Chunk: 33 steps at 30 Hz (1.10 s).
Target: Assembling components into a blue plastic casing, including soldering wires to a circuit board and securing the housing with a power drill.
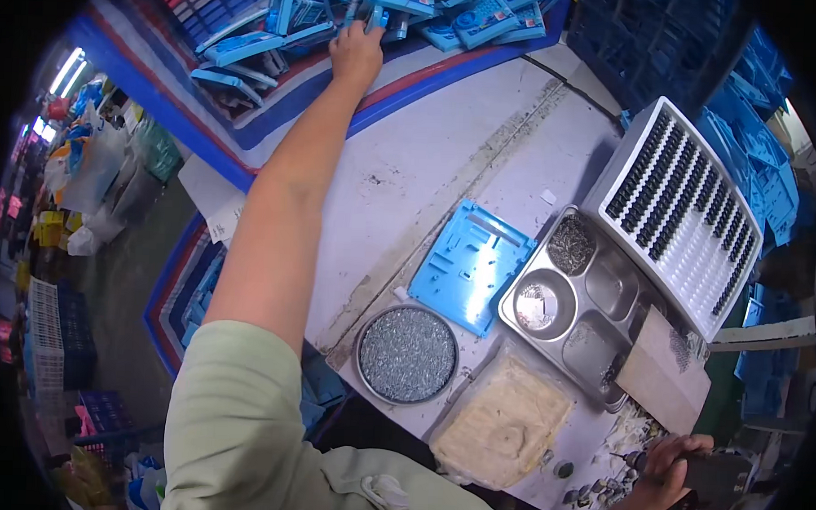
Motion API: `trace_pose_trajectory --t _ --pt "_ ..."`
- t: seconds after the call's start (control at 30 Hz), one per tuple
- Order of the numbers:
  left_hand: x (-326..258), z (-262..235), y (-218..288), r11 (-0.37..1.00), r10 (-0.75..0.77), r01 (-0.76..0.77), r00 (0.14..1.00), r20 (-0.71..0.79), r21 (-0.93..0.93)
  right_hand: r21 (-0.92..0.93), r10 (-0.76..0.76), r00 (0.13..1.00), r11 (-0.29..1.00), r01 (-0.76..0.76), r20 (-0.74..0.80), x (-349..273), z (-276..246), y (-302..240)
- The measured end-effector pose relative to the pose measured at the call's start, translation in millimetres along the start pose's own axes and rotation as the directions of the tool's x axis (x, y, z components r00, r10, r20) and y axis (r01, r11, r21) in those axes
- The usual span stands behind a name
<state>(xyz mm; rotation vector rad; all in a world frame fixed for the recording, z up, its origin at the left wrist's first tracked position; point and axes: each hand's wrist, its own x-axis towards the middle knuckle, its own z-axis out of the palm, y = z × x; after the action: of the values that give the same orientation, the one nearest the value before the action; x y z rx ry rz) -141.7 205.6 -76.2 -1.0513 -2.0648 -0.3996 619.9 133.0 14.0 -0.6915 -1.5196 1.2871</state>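
Observation:
My left hand (357, 54) reaches far forward into a crate lined with striped sheeting, its fingers closed on a blue plastic case (377, 18) among a heap of similar cases. At the lower right, my right hand (665, 473) is wrapped round a dark screwdriver (635, 460), its thin tip pointing left. A single blue plastic shell (471, 267) lies inner side up on the table between the hands. Near it stand a round tin of small metal screws (407, 355) and a steel compartment tray (537, 342) with small metal parts.
A white rack (734, 307) with rows of small black parts leans over the steel tray. Cardboard (663, 370) covers part of that tray. A block of yellowish, grease-like material (503, 420) sits at the table's near edge. Blue parts (744, 150) are piled at right; bags (102, 150) hang at left.

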Motion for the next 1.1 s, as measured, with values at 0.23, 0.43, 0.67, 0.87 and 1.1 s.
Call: trace_pose_trajectory --t 0.23,0.43,0.67,0.87,1.1 --pt "-77 -204 28 0.849 0.198 -0.237 0.971 -0.132 -0.472 -0.616 -0.536 0.765 0.751 0.238 -0.358 1 5 6" --pt "-201 -365 119 0.564 0.43 -0.459 0.873 -0.23 -0.686 0.317 0.494 0.784 0.727 -0.609 0.375 -38 133 37" --pt "-285 -424 192 0.14 0.702 -0.425 0.679 -0.213 -0.894 0.34 0.588 0.686 0.598 -0.726 0.428 -61 132 71" --pt "-341 -414 224 0.055 0.793 -0.348 0.585 -0.171 -0.936 -0.564 0.364 0.921 0.794 -0.228 0.139 -90 77 58" --pt "-346 -390 242 0.114 0.85 -0.267 0.525 -0.045 -0.957 -0.799 0.256 0.962 0.596 -0.08 0.094 -81 64 80"
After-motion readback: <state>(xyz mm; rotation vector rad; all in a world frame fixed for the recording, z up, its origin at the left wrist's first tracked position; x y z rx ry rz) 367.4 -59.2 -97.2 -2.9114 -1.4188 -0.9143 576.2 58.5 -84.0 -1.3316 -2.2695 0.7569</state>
